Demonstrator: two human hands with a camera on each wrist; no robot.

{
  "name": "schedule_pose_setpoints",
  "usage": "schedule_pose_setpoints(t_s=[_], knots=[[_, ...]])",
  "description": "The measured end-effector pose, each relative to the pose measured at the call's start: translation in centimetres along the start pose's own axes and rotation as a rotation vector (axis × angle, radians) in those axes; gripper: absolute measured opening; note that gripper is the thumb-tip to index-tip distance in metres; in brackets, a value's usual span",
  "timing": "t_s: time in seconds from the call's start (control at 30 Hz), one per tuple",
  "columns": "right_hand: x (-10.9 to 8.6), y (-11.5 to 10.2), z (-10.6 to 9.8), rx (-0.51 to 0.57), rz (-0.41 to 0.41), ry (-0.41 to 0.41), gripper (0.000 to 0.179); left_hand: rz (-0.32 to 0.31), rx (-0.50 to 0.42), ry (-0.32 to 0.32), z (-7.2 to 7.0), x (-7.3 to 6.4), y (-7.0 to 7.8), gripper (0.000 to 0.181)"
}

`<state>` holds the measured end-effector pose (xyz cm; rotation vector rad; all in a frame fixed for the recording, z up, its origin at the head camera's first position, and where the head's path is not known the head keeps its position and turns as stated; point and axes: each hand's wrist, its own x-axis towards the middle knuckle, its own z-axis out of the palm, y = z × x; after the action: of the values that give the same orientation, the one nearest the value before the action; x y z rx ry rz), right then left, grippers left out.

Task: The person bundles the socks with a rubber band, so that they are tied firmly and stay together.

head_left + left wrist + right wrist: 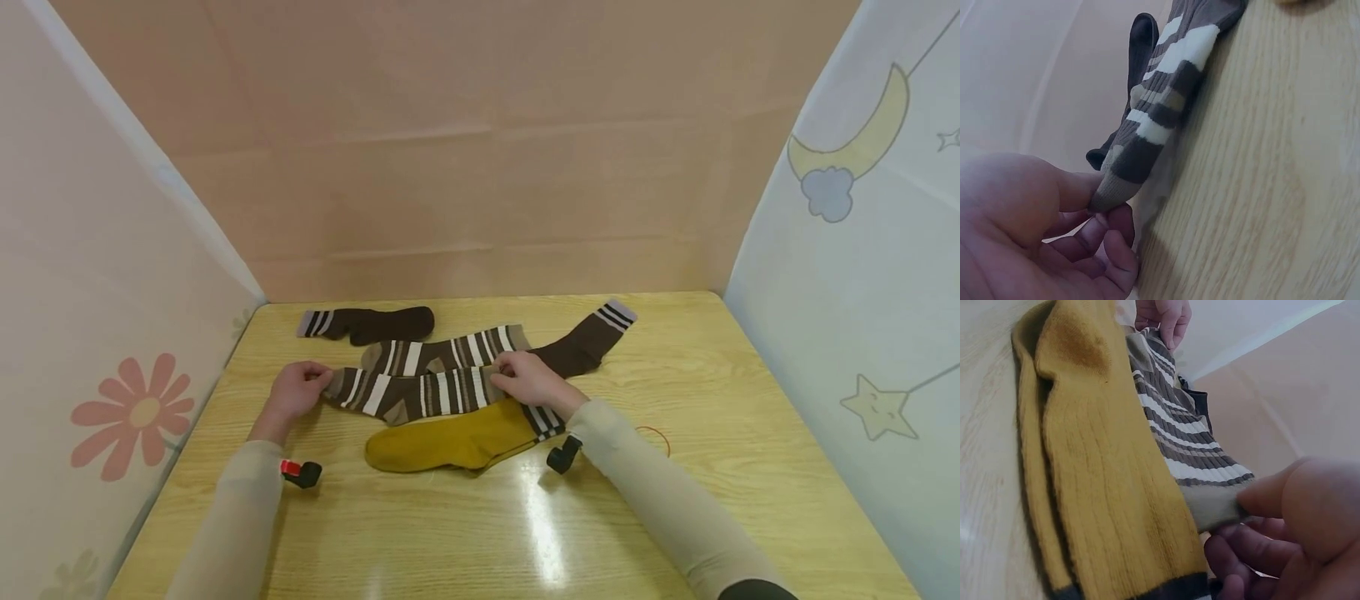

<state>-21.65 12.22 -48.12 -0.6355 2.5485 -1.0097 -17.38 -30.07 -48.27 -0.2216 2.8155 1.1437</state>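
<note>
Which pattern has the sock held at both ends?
Brown, white and tan stripes; head view shows the sock best.

no text — no label, brand or number — can be read.

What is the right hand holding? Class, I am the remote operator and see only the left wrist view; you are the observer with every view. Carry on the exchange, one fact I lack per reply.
Observer: The right hand pinches the beige cuff of the front striped sock.
Operator: And what lies on the near side of it?
Observer: A mustard sock, its cuff dark with white stripes.
Operator: Anything just beyond the right hand?
Observer: A dark brown sock lies at a slant, its striped cuff pointing away to the back right.
</note>
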Motion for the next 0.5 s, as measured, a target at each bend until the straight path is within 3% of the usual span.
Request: schedule_pose_setpoints(t_s=[0.27, 0.5], knots=[[0.26, -0.41, -0.08, 0.096, 0.012, 0.078, 0.021, -0.023, -0.057, 0.018, -0.42, -0.32, -0.21, 0.033], [0.18, -0.51, -0.3, 0.139, 0.029, 0.081, 0.02, -0.045, -0.098, 0.023, -0.5, -0.61, -0.27, 0.029]])
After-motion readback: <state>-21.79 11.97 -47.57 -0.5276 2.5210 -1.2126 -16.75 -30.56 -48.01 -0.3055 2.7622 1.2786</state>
